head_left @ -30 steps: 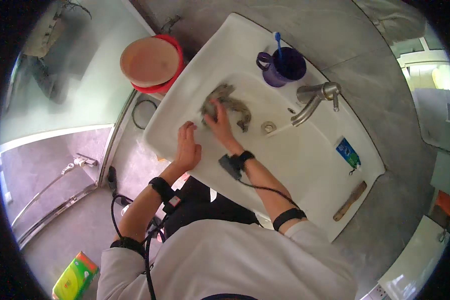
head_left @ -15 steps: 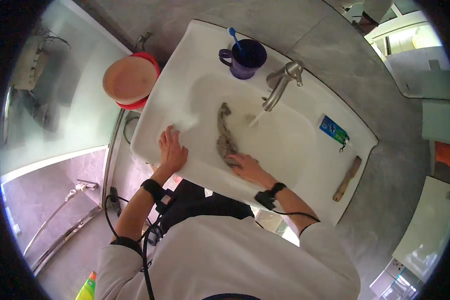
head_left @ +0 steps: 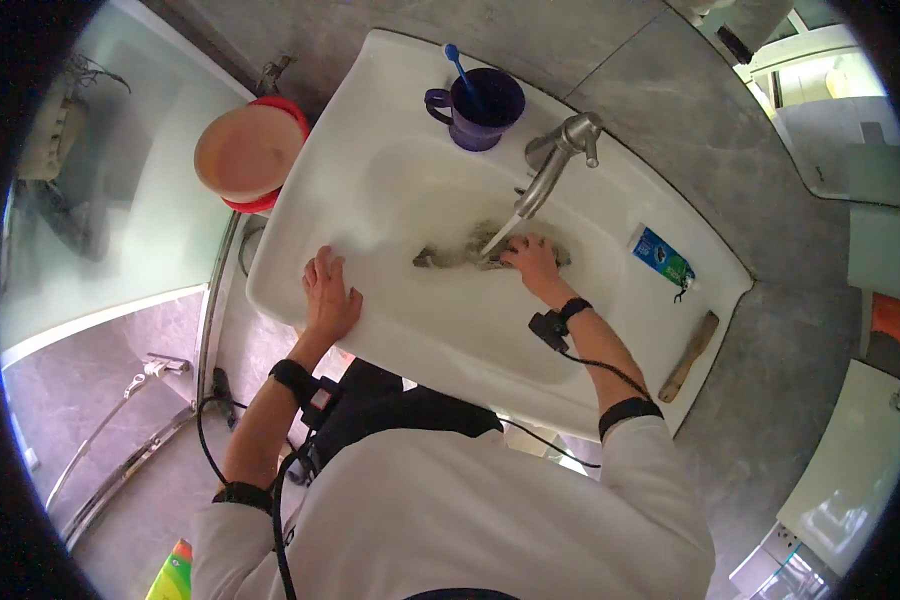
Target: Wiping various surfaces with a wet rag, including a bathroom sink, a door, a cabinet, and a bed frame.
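Note:
Under the running tap, a wet, crumpled grey-brown cloth lies in the basin of the white sink. My right hand is on the cloth's right part, its fingers curled over it beside the stream of water. Part of the cloth hides beneath those fingers. On the sink's front-left rim rests my left hand, fingers loosely extended and holding nothing.
A dark purple mug with a blue toothbrush stands on the back ledge. On the right ledge lie a blue-green toothpaste tube and a wooden-handled brush. Stacked basins sit left of the sink.
My right hand has moved right and away from me, bringing the cloth under the water stream. The cloth now lies crosswise. My left hand stays on the rim.

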Demonstrator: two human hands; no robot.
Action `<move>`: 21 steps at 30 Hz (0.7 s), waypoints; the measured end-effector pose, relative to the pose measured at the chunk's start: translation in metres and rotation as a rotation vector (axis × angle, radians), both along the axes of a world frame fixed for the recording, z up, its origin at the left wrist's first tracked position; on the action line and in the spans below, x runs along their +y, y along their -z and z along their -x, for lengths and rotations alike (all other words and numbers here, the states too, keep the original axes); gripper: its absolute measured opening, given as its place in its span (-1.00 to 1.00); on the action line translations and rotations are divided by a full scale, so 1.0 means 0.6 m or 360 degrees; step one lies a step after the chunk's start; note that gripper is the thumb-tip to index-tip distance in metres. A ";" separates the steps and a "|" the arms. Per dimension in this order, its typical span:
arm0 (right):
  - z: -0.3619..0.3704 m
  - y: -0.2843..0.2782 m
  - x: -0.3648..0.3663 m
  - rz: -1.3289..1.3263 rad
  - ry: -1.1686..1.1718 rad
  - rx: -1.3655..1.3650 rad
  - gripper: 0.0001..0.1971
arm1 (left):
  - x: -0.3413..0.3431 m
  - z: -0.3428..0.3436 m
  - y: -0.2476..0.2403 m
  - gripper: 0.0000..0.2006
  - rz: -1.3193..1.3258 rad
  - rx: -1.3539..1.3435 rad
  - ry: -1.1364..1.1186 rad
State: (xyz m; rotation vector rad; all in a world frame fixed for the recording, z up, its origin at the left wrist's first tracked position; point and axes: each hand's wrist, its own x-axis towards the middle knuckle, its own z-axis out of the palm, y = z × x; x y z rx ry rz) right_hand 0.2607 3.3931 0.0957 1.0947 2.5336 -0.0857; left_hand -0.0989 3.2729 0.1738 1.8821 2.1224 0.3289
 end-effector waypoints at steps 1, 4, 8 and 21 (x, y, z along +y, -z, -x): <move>0.003 -0.012 0.021 -0.0086 -0.0206 0.0035 -0.60 | 0.000 0.000 0.001 -0.45 -0.0002 0.0000 -0.0001; 0.073 -0.076 0.071 0.0070 -0.0242 0.0257 -0.70 | -0.012 0.009 0.001 -0.47 -0.0012 0.0025 -0.0031; 0.083 -0.077 0.106 -0.0158 -0.0390 0.0493 -0.73 | -0.009 0.007 0.005 -0.50 -0.0096 0.0009 0.0020; -0.083 -0.076 0.031 -0.0430 -0.0587 -0.0504 -0.47 | -0.011 0.008 0.003 -0.55 -0.0019 0.0094 0.0037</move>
